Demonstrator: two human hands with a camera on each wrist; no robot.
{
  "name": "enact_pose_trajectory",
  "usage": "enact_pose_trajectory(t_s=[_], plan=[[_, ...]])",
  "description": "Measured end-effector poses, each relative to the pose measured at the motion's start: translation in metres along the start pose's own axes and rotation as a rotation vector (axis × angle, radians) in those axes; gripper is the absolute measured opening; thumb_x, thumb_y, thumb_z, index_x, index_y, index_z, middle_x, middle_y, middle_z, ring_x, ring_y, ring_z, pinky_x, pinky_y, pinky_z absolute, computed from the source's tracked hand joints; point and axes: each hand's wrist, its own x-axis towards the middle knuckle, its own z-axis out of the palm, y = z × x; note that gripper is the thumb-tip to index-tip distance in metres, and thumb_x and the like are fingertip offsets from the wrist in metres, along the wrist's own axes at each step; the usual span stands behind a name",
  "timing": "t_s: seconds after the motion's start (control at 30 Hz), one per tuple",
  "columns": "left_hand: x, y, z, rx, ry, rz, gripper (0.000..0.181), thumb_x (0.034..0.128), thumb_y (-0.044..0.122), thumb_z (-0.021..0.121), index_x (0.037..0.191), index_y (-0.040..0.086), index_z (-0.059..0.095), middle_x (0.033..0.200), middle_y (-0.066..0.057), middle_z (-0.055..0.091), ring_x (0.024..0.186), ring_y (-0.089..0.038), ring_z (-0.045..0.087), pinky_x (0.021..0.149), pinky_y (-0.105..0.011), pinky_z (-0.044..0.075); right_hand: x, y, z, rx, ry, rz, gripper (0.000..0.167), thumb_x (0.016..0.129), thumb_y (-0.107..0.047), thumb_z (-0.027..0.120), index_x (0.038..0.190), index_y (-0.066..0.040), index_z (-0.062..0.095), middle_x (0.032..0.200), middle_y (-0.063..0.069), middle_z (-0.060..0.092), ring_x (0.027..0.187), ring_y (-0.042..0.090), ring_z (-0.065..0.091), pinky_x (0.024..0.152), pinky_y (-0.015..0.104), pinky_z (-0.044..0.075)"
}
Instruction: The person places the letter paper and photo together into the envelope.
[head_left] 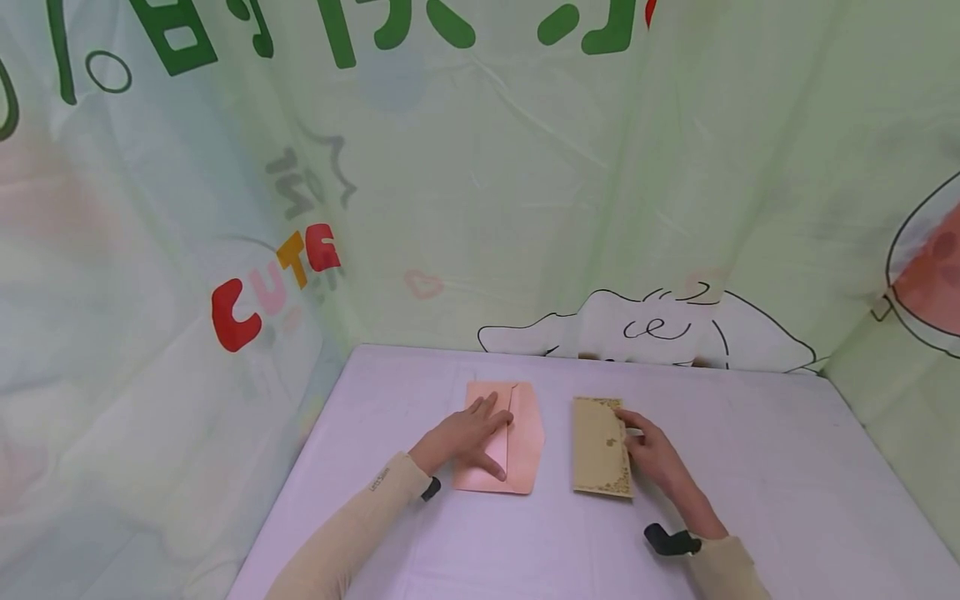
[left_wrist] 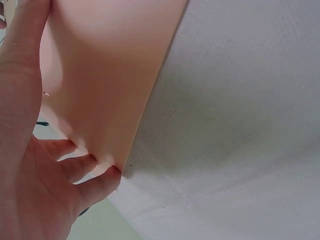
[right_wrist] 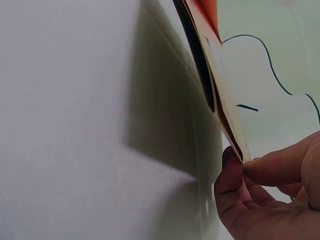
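A pink envelope (head_left: 527,442) lies on the table, its flap opened out to the right. My left hand (head_left: 467,433) rests on it with fingers spread. In the left wrist view several fingertips touch the envelope's surface near its edge (left_wrist: 122,167). To the right is a tan folded card (head_left: 596,454) with dark ornate corners and a small brown motif. My right hand (head_left: 656,457) pinches the card's right edge between thumb and fingers. Seen from the right wrist, the card (right_wrist: 225,100) is tilted off the table and shows layered edges.
A pale lilac cloth covers the table (head_left: 420,550). Behind and at the sides hang printed curtains (head_left: 487,208) with green characters and cartoon drawings. Dark wrist devices (head_left: 671,542) sit on both wrists, by the beige sleeves (head_left: 360,525).
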Motion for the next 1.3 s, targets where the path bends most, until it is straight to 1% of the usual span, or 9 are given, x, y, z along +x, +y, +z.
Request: enact_pose_trajectory(t_s=[0.27, 0.57, 0.73, 1.0, 1.2, 1.3], plan=[[0.000, -0.001, 0.000, -0.008, 0.009, 0.004, 0.101, 0.0675, 0.083, 0.068, 0.147, 0.034, 0.031, 0.168, -0.016, 0.013, 0.153, -0.040, 0.023, 0.105, -0.052, 0.048, 0.001, -0.004, 0.006, 0.001, 0.003, 0.016, 0.052, 0.098, 0.005, 0.044, 0.150, 0.000, 0.039, 0.144, 0.033, 0.045, 0.104, 0.033, 0.061, 0.075, 0.026, 0.049], [-0.002, 0.000, -0.002, -0.004, 0.003, 0.004, 0.101, 0.0679, 0.083, 0.068, 0.147, 0.033, 0.031, 0.168, -0.017, 0.013, 0.153, -0.040, 0.023, 0.105, -0.052, 0.048, 0.004, -0.005, 0.012, 0.023, 0.012, -0.049, 0.050, 0.097, 0.007, 0.045, 0.147, 0.004, 0.042, 0.139, 0.035, 0.049, 0.098, 0.031, 0.062, 0.070, 0.022, 0.048], [-0.003, 0.002, -0.005, -0.004, -0.001, 0.000, 0.102, 0.0677, 0.082, 0.069, 0.148, 0.032, 0.031, 0.168, -0.017, 0.013, 0.153, -0.039, 0.023, 0.105, -0.051, 0.048, 0.006, -0.009, 0.017, 0.025, 0.010, -0.044, 0.051, 0.097, 0.008, 0.044, 0.147, 0.003, 0.042, 0.140, 0.035, 0.049, 0.098, 0.031, 0.062, 0.070, 0.023, 0.048], [-0.002, 0.002, -0.004, -0.008, 0.012, 0.001, 0.101, 0.0670, 0.082, 0.070, 0.147, 0.033, 0.032, 0.168, -0.017, 0.014, 0.153, -0.039, 0.024, 0.105, -0.052, 0.048, 0.010, -0.017, 0.022, 0.020, -0.006, -0.033, 0.052, 0.097, 0.007, 0.044, 0.149, 0.002, 0.041, 0.142, 0.033, 0.048, 0.098, 0.029, 0.062, 0.071, 0.024, 0.048], [-0.002, 0.003, -0.004, -0.015, 0.000, -0.012, 0.101, 0.0662, 0.082, 0.070, 0.146, 0.034, 0.033, 0.168, -0.016, 0.014, 0.154, -0.039, 0.023, 0.105, -0.053, 0.048, 0.012, -0.021, 0.027, 0.023, -0.014, -0.032, 0.051, 0.098, 0.006, 0.045, 0.149, 0.001, 0.041, 0.143, 0.032, 0.048, 0.100, 0.030, 0.062, 0.075, 0.027, 0.049], [-0.002, 0.003, -0.005, -0.011, 0.003, -0.007, 0.101, 0.0666, 0.082, 0.069, 0.146, 0.033, 0.032, 0.168, -0.017, 0.014, 0.154, -0.039, 0.023, 0.105, -0.053, 0.048, 0.014, -0.025, 0.030, 0.021, -0.013, -0.027, 0.051, 0.098, 0.005, 0.046, 0.149, 0.000, 0.042, 0.144, 0.031, 0.048, 0.101, 0.029, 0.061, 0.076, 0.027, 0.049]])
